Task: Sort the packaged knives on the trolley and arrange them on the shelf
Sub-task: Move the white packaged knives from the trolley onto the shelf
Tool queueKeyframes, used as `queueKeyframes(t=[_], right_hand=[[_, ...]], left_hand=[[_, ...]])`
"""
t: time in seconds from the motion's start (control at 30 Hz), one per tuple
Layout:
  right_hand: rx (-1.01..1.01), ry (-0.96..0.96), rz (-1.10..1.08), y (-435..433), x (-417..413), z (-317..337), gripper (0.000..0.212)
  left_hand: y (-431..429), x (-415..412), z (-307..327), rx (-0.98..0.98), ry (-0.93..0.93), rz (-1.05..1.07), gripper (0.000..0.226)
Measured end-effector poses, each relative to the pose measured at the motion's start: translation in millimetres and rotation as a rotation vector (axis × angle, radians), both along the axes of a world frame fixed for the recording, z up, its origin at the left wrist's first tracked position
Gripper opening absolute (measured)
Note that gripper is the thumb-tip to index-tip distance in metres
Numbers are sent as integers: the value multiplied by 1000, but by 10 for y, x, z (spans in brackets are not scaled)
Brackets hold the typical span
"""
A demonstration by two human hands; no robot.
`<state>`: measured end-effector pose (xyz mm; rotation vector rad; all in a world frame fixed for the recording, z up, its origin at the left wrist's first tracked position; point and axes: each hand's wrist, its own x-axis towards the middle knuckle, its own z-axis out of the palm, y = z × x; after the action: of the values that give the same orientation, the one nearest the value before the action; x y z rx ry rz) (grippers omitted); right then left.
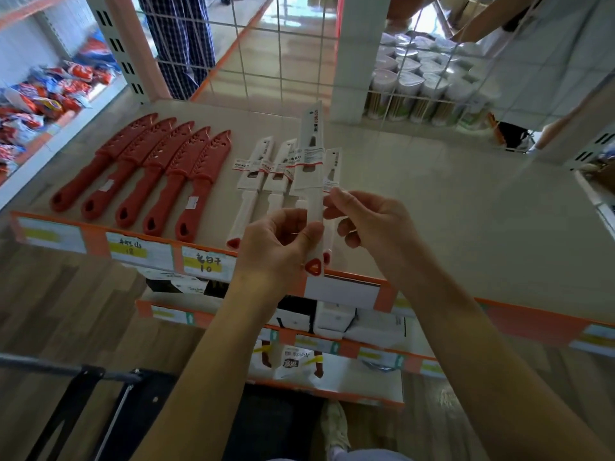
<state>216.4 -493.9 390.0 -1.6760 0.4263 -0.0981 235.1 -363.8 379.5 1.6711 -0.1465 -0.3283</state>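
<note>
My left hand [278, 242] grips the handle of a white packaged knife [311, 154] with a red-tipped handle, held upright above the front of the beige shelf [449, 207]. My right hand [369, 224] pinches its right edge near the paper sleeve with thumb and fingertip. On the shelf lies a row of several red sheathed knives [146, 174] at the left. To their right lie white packaged knives [253, 176], partly hidden behind the held one. The trolley's dark frame [83, 374] shows at bottom left.
A wire grid panel [293, 44] backs the shelf, with stacked clear tubs [419, 91] behind it at the right. Snack packets [43, 94] fill the left shelf. Price labels [203, 262] line the orange front edge. Boxes sit on lower shelves. A person in checked trousers [183, 38] stands beyond.
</note>
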Motion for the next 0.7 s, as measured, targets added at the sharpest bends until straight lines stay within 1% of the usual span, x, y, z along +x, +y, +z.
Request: queueKeyframes(t=[0.07, 0.1, 0.13, 0.2, 0.27, 0.37, 0.47, 0.57, 0.7], right_hand=[[27, 17, -20, -40, -10, 16, 19], [37, 22, -19, -61, -15, 21, 17], [46, 22, -14, -79, -20, 21, 17], [63, 21, -16, -112, -21, 12, 13], [64, 19, -46, -159, -4, 7, 8], [51, 45, -100, -247, 48, -15, 10], [10, 121, -128, -310, 103, -91, 15], [-55, 179, -153, -342, 143, -184, 16], [-90, 187, -144, -354, 183, -206, 15]], left_hand=[[-42, -22, 2, -10, 3, -16, 11], [-62, -33, -4, -5, -3, -26, 9], [-83, -44, -7, 8, -16, -43, 10], [-135, -57, -22, 54, -49, -69, 23], [-175, -61, -23, 87, -70, -69, 30], [-158, -39, 8, 120, -135, -25, 31], [-71, 17, 42, 190, -204, 10, 31], [-15, 52, 41, 206, -198, 17, 32], [9, 61, 28, 199, -184, 13, 31]])
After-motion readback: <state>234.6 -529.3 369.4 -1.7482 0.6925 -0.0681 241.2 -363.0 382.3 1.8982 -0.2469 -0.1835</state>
